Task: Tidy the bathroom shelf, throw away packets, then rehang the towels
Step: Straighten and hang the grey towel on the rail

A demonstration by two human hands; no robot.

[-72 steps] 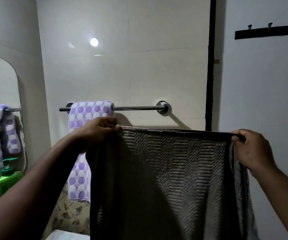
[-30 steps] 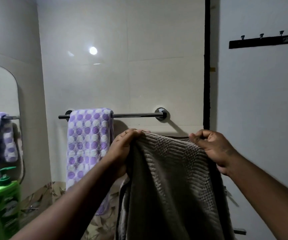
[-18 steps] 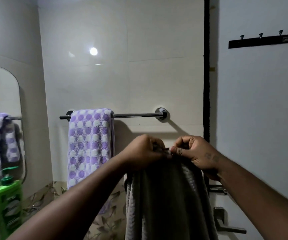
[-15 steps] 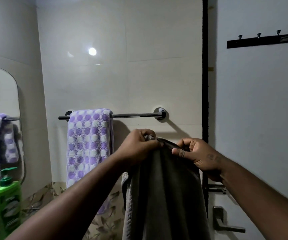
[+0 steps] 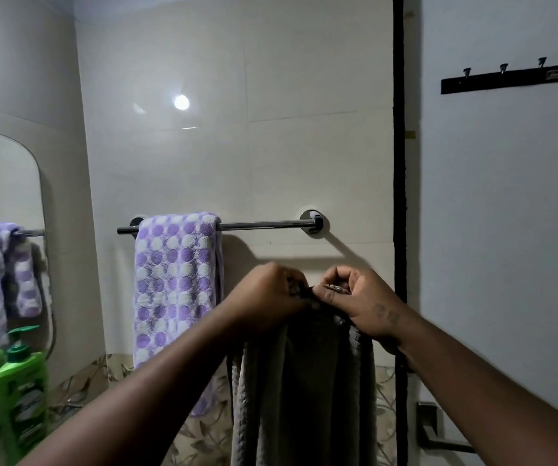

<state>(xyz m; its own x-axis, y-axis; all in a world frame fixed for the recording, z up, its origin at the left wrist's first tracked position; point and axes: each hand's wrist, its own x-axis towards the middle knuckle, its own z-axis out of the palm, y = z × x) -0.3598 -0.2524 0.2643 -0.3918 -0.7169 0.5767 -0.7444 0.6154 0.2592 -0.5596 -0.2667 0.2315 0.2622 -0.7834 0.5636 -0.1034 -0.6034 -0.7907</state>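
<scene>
You were at the last part of the task, the towels. One towel, the dotted one (image 5: 176, 297), already hung over the left end of the rail (image 5: 264, 225), so that one looked done. The grey towel (image 5: 304, 381) was not yet on the rail: it hung folded in front of you, below the bare right half of the rail. Your left hand (image 5: 267, 297) and right hand (image 5: 361, 297) were close together, almost touching, and both had the fingers closed tight on the top edge of the grey towel. I judge that what was left was to lift it and lay it over the free part of the rail. The shelf and the packets were not in view, so I cannot tell about them.
</scene>
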